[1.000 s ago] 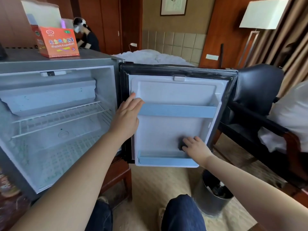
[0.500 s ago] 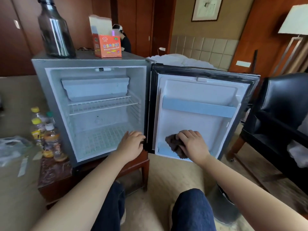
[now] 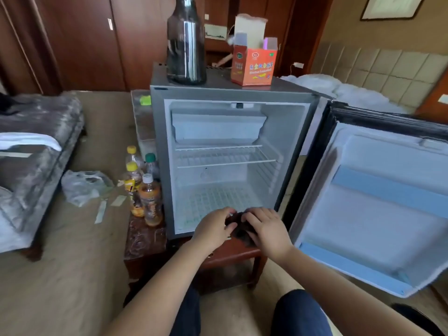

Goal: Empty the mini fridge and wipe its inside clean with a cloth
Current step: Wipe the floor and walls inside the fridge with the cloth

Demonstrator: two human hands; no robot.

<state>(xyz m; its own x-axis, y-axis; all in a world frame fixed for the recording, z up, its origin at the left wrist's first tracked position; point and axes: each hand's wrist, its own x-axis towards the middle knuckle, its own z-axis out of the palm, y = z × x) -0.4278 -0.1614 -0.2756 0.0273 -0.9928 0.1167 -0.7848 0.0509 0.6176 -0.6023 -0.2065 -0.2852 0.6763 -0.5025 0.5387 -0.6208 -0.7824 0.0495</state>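
Both hands meet on a dark brown cloth [image 3: 238, 225] at the bottom front lip of the mini fridge [image 3: 288, 132]. The left hand [image 3: 213, 230] curls round the cloth's left side and the right hand [image 3: 269, 230] lies over its right side, fingers bent down onto it, so the cloth is bunched between them and only a small part shows.

Just beyond the grip, the fridge's white floor is bare, and higher up sits a wire shelf [image 3: 223, 157] with nothing on it. To the right of the grip the door [image 3: 378, 221] stands swung wide open (its blue-edged racks hold nothing). Directly under the hands is the low wooden table [image 3: 232, 253] carrying the fridge. Left of the grip, beside the fridge's outer wall, stands a cluster of drink bottles [image 3: 150, 200]. Well above the hands, on the fridge's top, stand a tall dark bottle [image 3: 186, 44] and an orange box [image 3: 253, 66].
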